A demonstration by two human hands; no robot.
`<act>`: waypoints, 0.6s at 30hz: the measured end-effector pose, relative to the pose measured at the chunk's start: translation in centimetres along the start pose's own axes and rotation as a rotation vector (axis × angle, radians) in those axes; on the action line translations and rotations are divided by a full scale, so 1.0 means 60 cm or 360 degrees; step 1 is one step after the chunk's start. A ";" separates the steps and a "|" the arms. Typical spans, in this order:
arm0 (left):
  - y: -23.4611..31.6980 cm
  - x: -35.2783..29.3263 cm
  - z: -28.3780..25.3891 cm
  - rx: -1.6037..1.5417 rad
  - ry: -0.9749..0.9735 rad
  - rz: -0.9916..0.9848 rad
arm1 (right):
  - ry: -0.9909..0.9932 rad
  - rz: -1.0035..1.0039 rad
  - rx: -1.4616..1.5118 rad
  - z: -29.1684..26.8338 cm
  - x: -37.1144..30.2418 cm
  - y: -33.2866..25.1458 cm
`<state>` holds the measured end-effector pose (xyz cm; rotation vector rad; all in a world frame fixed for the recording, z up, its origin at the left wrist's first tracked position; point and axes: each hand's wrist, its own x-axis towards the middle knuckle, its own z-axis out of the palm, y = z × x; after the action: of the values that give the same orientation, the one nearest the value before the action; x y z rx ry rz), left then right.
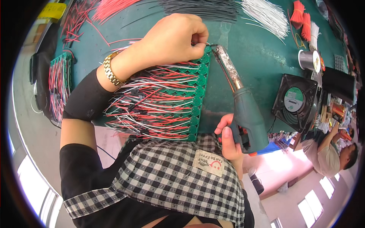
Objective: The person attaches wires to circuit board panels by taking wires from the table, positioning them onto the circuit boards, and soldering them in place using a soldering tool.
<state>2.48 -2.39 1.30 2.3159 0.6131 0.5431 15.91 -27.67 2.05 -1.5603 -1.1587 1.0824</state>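
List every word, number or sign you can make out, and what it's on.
Cream patch on the checked apron: dark lettering, red smiling face; wording withheld.
Round green-and-white label on the black fan: print present, wording withheld.
Yellow object, upper left: dark marks, too blurred to read.

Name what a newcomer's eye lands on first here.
The green board panel at centre, bristling with red and white wires. Next, the bulky soldering gun in the right hand, its tip near the left hand. Then the black fan, right of the gun.
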 end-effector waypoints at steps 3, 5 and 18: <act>0.000 0.003 0.003 0.0013 0.0009 0.0000 | 0.0157 -0.0045 0.0154 0.010 0.003 0.004; -0.001 0.004 0.004 0.0025 0.0009 0.0002 | 0.0294 -0.0122 0.0353 0.013 0.007 0.005; -0.020 -0.001 0.001 0.0159 0.0030 0.0071 | 0.0643 -0.0379 0.1190 0.024 0.012 0.054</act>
<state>2.16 -1.65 0.44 2.4259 0.6111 0.5671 15.27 -27.31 -1.47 -0.9546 -0.5429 0.8450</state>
